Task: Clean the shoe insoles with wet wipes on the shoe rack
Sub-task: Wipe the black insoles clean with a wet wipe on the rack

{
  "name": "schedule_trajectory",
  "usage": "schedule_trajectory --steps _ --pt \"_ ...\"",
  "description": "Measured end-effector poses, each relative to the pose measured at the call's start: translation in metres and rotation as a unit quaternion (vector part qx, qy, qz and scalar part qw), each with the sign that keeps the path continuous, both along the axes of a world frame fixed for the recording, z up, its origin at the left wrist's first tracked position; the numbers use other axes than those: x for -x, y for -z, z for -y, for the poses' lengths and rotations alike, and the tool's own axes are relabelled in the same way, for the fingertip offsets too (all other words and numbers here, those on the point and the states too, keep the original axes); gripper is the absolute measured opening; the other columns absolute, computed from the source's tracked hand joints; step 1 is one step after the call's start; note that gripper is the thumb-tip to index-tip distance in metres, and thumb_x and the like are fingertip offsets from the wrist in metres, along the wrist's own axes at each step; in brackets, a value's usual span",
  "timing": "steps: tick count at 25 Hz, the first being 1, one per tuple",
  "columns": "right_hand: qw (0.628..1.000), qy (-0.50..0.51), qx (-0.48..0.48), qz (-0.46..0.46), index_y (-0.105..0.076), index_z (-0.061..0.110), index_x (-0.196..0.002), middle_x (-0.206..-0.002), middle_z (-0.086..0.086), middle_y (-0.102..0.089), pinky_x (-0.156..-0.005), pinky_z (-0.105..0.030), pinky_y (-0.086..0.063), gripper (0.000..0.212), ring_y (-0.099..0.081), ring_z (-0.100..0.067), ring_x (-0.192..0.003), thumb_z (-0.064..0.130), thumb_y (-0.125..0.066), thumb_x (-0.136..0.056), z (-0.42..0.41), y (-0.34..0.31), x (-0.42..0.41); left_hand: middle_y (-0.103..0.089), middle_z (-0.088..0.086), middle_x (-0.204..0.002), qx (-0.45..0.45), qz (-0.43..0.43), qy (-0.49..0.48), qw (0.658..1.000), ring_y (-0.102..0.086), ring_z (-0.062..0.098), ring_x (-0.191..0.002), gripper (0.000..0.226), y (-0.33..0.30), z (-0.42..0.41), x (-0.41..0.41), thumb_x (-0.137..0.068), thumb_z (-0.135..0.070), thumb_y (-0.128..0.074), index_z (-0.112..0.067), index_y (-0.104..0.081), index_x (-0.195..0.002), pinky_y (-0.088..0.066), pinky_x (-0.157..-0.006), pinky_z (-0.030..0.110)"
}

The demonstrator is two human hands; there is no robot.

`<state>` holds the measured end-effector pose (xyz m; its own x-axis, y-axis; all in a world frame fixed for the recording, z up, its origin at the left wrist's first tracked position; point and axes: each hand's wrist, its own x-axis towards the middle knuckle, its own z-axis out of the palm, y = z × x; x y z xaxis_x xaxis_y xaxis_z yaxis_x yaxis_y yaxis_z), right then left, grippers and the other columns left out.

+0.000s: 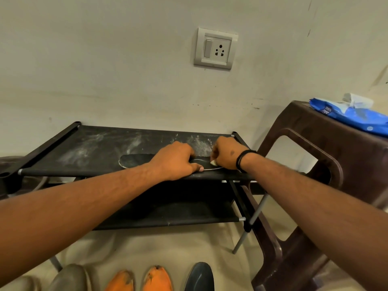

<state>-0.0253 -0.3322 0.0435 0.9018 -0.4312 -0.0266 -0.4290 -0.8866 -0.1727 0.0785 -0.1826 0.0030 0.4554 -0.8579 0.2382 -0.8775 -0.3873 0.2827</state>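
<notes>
At 6 o'clock, nearest the camera, shoe toes line the floor: two orange toes [140, 278], a dark toe [200, 277] to their right and a grey one [70, 277] to their left. Both forearms reach up from 7 and 4 o'clock to the rack [88, 152], whose dusty black top shelf sits at centre. A dark insole [136, 160] lies flat along the shelf's near edge. The left hand [175, 159] presses down on the insole, fingers curled over it and thumb along the near edge. Just beside it, toward 3 o'clock, the right hand [225, 153] is clenched around a white wipe [213, 163], a corner of which peeks out below the fist, touching the insole's right end. A black band [243, 159] circles that wrist. At 2 o'clock a brown stool [298, 131] stands just beside the rack, with a blue wipes pack [352, 115] on top, a sheet sticking up from it. On the wall at 12 o'clock is a socket [216, 48].
</notes>
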Motion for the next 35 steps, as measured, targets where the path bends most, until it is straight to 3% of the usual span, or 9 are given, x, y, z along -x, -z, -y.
schedule_trajectory --steps 3,7,11,16,21,25,30,33,35 --pt "0.998 0.010 0.059 0.027 -0.072 0.011 -0.101 -0.100 -0.010 -0.072 -0.085 -0.040 -0.057 0.016 -0.067 -0.026 -0.091 0.013 -0.064 -0.087 -0.010 0.014 -0.002 -0.072 -0.001 -0.078 -0.001 -0.001 -0.002 1.000 -0.067 0.014 -0.070 0.047 -0.003 0.000 0.001 -0.082 -0.062 -0.065 -0.017 -0.074 -0.092 -0.059 -0.069 0.037" --pt "0.996 -0.056 -0.073 0.011 -0.079 0.013 -0.088 -0.089 -0.003 -0.075 -0.084 -0.031 -0.057 0.013 -0.068 -0.015 -0.085 0.006 -0.068 -0.085 -0.007 0.000 0.009 -0.068 -0.002 -0.070 -0.002 0.011 -0.002 1.000 -0.063 0.013 -0.063 0.044 -0.004 -0.005 0.004 -0.083 -0.062 -0.065 -0.019 -0.073 -0.085 -0.056 -0.062 0.034" --pt "0.998 0.050 0.011 0.041 -0.076 0.014 -0.097 -0.100 -0.007 -0.074 -0.089 -0.038 -0.056 0.014 -0.068 -0.023 -0.091 0.012 -0.066 -0.088 0.007 0.008 0.012 -0.067 0.000 -0.068 -0.004 0.009 0.006 1.000 -0.062 0.014 -0.062 0.045 -0.004 -0.001 0.004 -0.084 -0.062 -0.064 -0.017 -0.072 -0.083 -0.054 -0.061 0.033" --pt "0.995 -0.068 -0.054 0.043 -0.078 0.012 -0.095 -0.095 -0.006 -0.075 -0.084 -0.028 -0.055 0.016 -0.068 -0.017 -0.089 0.008 -0.066 -0.085 -0.019 0.008 0.004 -0.074 0.002 -0.081 -0.003 -0.005 -0.002 1.000 -0.068 0.016 -0.071 0.052 0.000 -0.002 -0.001 -0.079 -0.066 -0.064 -0.017 -0.074 -0.093 -0.060 -0.069 0.039" --pt "0.998 0.034 0.016 0.042 -0.076 0.013 -0.096 -0.098 -0.008 -0.073 -0.086 -0.038 -0.057 0.014 -0.068 -0.023 -0.089 0.013 -0.065 -0.088 0.001 0.011 0.004 -0.068 0.002 -0.068 -0.006 -0.004 0.012 1.000 -0.063 0.015 -0.061 0.045 -0.004 0.000 0.002 -0.085 -0.059 -0.065 -0.015 -0.074 -0.086 -0.055 -0.062 0.034" --pt "0.996 -0.033 -0.031 0.074 -0.077 0.015 -0.095 -0.099 -0.005 -0.075 -0.089 -0.037 -0.057 0.017 -0.068 -0.020 -0.093 0.010 -0.064 -0.086 -0.012 0.018 -0.003 -0.071 0.000 -0.072 0.000 -0.003 -0.002 1.000 -0.065 0.014 -0.063 0.047 -0.002 -0.002 0.001 -0.082 -0.061 -0.065 -0.017 -0.074 -0.091 -0.059 -0.066 0.039" --pt "0.998 0.004 0.020 0.058 -0.077 0.017 -0.098 -0.101 -0.004 -0.074 -0.086 -0.038 -0.057 0.017 -0.068 -0.020 -0.092 0.013 -0.064 -0.086 -0.002 0.016 0.001 -0.067 -0.001 -0.065 -0.009 0.002 0.001 1.000 -0.062 0.013 -0.060 0.043 -0.006 -0.002 0.004 -0.084 -0.060 -0.065 -0.018 -0.073 -0.084 -0.055 -0.062 0.033" --pt "0.995 -0.053 -0.047 0.065 -0.078 0.016 -0.096 -0.101 -0.002 -0.074 -0.089 -0.032 -0.055 0.016 -0.067 -0.015 -0.093 0.011 -0.066 -0.086 -0.006 0.015 0.005 -0.068 -0.002 -0.068 -0.010 -0.002 -0.001 1.000 -0.063 0.013 -0.061 0.041 -0.005 -0.003 0.004 -0.084 -0.059 -0.065 -0.019 -0.074 -0.086 -0.058 -0.065 0.036" --pt "0.997 -0.033 -0.033 0.068 -0.078 0.017 -0.096 -0.100 -0.002 -0.074 -0.088 -0.033 -0.056 0.015 -0.068 -0.016 -0.092 0.013 -0.066 -0.087 -0.001 0.013 0.006 -0.067 0.000 -0.066 -0.012 -0.005 -0.002 1.000 -0.063 0.015 -0.060 0.044 -0.006 -0.004 0.004 -0.084 -0.060 -0.065 -0.017 -0.073 -0.084 -0.057 -0.064 0.036"
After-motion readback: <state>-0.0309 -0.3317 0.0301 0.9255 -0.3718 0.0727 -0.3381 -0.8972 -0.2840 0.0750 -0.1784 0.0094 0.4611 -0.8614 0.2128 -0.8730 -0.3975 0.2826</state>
